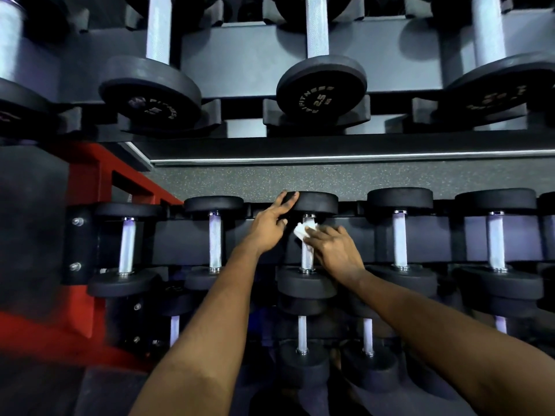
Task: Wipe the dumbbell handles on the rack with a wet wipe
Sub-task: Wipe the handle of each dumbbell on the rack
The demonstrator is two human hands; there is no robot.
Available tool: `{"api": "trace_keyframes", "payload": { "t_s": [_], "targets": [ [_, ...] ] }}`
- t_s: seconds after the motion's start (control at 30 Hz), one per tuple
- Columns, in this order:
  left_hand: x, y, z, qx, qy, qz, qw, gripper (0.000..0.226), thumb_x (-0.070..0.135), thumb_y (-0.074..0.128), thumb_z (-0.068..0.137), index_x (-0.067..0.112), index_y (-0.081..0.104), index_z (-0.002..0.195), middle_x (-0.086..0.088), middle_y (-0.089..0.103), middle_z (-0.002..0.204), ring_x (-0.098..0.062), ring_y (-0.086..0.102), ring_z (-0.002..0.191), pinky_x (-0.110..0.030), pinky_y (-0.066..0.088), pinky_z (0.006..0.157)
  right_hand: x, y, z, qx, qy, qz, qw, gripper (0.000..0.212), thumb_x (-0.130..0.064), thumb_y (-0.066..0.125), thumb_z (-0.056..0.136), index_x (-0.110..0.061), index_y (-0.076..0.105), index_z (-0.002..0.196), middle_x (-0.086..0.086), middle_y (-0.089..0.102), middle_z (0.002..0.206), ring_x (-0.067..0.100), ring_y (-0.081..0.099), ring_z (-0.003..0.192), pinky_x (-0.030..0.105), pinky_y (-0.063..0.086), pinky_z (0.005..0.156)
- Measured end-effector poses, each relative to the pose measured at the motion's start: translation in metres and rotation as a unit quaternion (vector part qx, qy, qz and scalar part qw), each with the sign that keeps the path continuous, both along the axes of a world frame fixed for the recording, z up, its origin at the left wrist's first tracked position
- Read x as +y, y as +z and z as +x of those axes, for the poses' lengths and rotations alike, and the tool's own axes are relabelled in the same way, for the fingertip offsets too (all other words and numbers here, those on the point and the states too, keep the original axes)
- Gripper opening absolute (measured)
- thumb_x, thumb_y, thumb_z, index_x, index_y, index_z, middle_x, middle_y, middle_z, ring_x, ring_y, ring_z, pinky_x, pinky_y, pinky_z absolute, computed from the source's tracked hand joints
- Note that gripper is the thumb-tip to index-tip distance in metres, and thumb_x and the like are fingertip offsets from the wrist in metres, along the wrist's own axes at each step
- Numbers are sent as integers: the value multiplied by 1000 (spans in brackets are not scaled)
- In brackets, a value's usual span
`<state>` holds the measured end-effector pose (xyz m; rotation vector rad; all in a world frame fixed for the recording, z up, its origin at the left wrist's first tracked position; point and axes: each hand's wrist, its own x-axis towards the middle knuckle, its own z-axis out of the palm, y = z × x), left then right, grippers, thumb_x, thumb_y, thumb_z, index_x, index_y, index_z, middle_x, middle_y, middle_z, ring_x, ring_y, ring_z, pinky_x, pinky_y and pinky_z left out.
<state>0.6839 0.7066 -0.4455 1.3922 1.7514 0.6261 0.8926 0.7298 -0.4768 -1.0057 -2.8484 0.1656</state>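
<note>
On the middle shelf of the rack point(345, 238), a black dumbbell point(318, 202) lies with its silver handle point(307, 256) pointing toward me. My right hand point(333, 250) holds a crumpled white wet wipe point(304, 231) against the upper part of that handle, fingers curled round the wipe. My left hand point(271, 225) rests on the left edge of the dumbbell's far head, fingers straight and spread over its rim.
Several more dumbbells sit to either side on the same shelf, such as one point(214, 235) to the left and one point(400, 235) to the right. Larger dumbbells point(318, 88) fill the top shelf, smaller ones point(301, 334) the bottom. A red frame point(87, 175) stands at left.
</note>
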Motion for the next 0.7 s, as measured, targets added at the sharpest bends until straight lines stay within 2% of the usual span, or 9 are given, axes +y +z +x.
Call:
{"api": "trace_keyframes", "payload": {
  "t_s": [0.07, 0.13, 0.23, 0.3, 0.4, 0.5, 0.57, 0.63, 0.7],
  "targets": [
    [0, 0, 0, 1, 9, 10, 1000, 69, -2, 49, 97, 44, 37, 148, 10, 24, 162, -10, 27, 145, -27, 21, 121, 6, 4, -4, -4, -11, -34, 999, 25, -25, 78, 74, -25, 76, 100, -5, 70, 118, 25, 65, 89, 34, 32, 75],
    [1, -1, 1, 9, 16, 36, 999, 59, 6, 49, 100, 39, 41, 148, 4, 30, 160, -12, 30, 146, -27, 22, 121, 2, 0, 0, -24, 45, -90, 995, 24, -21, 74, 76, -27, 77, 99, -6, 70, 119, 26, 66, 85, 33, 41, 74],
    [7, -2, 2, 26, 17, 57, 998, 48, 16, 48, 103, 31, 43, 148, 5, 32, 159, -9, 31, 144, -21, 21, 118, -1, 0, 10, -51, 99, -183, 977, 30, -21, 59, 84, -31, 74, 107, -12, 64, 128, 25, 67, 101, 33, 49, 83],
    [13, -1, 3, 42, 9, 55, 998, 48, 19, 48, 104, 30, 41, 150, 8, 30, 159, -4, 30, 143, -22, 21, 118, 7, 3, 7, -50, 70, -189, 978, 34, -24, 54, 83, -32, 73, 109, -10, 64, 129, 25, 65, 104, 32, 49, 87],
    [17, -3, 4, 31, 20, 47, 998, 49, 16, 50, 102, 31, 43, 149, 8, 37, 156, -6, 32, 145, -20, 20, 119, 9, 0, 1, -40, 20, -189, 981, 37, -27, 50, 80, -31, 73, 108, -7, 65, 127, 26, 65, 104, 32, 50, 90],
    [17, -2, 7, 35, 35, 43, 998, 51, 12, 54, 100, 31, 46, 147, 8, 42, 154, -7, 34, 144, -11, 16, 113, 2, -6, 6, -51, 74, -269, 959, 35, -23, 49, 82, -31, 75, 104, -12, 66, 125, 14, 62, 116, 30, 49, 95],
    [17, 0, 10, 35, 47, 51, 997, 52, 9, 55, 99, 29, 47, 146, 7, 43, 153, -7, 34, 143, -10, 16, 112, 9, -2, 3, -62, 76, -240, 966, 31, -17, 56, 86, -32, 75, 105, -16, 64, 126, 8, 58, 120, 24, 43, 96],
    [16, 2, 14, 41, 55, 55, 996, 52, 6, 55, 98, 26, 48, 146, 7, 43, 152, -6, 36, 141, -9, 17, 111, 19, 2, -3, -44, 19, -195, 980, 29, -20, 58, 88, -32, 74, 109, -12, 66, 124, 14, 61, 115, 27, 38, 93],
    [16, 2, 16, 50, 58, 60, 995, 52, 6, 56, 98, 26, 49, 146, 5, 45, 152, -10, 39, 141, -9, 18, 111, 19, 6, -3, -29, -15, -171, 985, 30, -24, 56, 89, -32, 72, 113, -2, 71, 116, 23, 63, 105, 30, 41, 90]
  ]
}}
